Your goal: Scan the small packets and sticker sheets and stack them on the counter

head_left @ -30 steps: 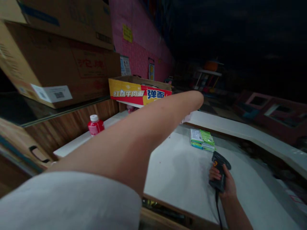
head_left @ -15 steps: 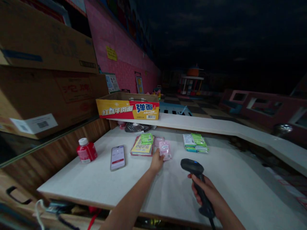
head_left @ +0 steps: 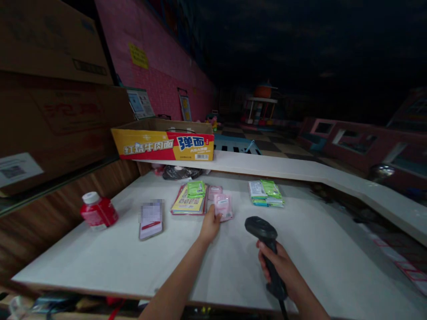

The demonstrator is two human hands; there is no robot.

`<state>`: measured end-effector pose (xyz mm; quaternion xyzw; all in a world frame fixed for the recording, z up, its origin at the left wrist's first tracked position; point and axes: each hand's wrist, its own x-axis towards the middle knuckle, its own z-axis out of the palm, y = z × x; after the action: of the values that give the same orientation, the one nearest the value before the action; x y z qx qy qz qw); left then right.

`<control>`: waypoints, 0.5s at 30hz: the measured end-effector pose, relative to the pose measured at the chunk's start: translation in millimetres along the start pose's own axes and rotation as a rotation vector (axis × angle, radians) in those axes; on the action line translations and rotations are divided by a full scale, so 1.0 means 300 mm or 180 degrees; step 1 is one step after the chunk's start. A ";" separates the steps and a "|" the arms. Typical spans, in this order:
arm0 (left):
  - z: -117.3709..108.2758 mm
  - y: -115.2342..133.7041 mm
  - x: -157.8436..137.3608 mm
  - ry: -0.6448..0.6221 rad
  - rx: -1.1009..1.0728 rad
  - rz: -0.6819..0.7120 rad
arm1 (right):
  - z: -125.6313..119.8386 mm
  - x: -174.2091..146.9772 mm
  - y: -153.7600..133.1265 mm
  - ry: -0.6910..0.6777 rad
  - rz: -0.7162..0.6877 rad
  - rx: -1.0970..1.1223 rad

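brown cardboard boxes (head_left: 76, 104) are stacked beyond the left edge of the desk (head_left: 110, 266). a red bottle (head_left: 99, 213) with a white cap stands just inside that edge. next comes a phone (head_left: 151, 227), lying flat. behind it, a yellow and red carton (head_left: 163, 146) sits on the white ledge (head_left: 267, 166) along the far edge. a stack of booklets (head_left: 187, 206) lies towards the far edge, a green packet (head_left: 196, 189) on top. the left hand (head_left: 209, 226) has its fingers closed on the near left corner of a pink packet (head_left: 223, 204); whether it touches the desk, i cannot tell. another pink packet (head_left: 214, 191) lies just behind. the right hand (head_left: 286, 266) grips the handle of a black scanner (head_left: 262, 229) near the near edge, fingers wrapped round it. beyond the scanner, green and white packets (head_left: 267, 194) lie piled towards the far edge.
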<state>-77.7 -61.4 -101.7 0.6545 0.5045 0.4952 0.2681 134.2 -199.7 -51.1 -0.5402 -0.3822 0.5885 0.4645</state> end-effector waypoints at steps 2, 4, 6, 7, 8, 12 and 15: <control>-0.003 0.001 0.004 0.0012 -0.0131 0.0045 | -0.045 0.047 -0.001 -0.0063 -0.0024 0.0409; -0.008 0.002 0.009 0.0018 -0.0293 -0.0024 | -0.107 0.101 -0.004 -0.0152 -0.0072 0.0891; -0.013 0.006 0.015 -0.0037 -0.0541 -0.0191 | -0.180 0.154 -0.003 -0.0273 -0.0117 0.1393; -0.014 0.009 0.019 -0.0056 -0.0693 -0.0317 | -0.215 0.178 0.001 -0.0348 -0.0090 0.1632; -0.012 0.016 0.025 -0.0053 -0.0855 -0.0466 | -0.248 0.199 0.007 -0.0428 -0.0073 0.1857; 0.039 0.075 0.074 0.0138 -0.1365 -0.1087 | -0.329 0.252 0.039 -0.0644 -0.0209 0.2724; 0.137 0.150 0.146 0.0008 -0.1708 -0.1399 | -0.339 0.263 0.052 -0.0657 -0.0259 0.3080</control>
<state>-22.0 -30.4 -62.1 0.4358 0.4856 0.5414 0.5303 234.1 -133.5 -100.6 -0.1862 -0.1300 0.7302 0.6443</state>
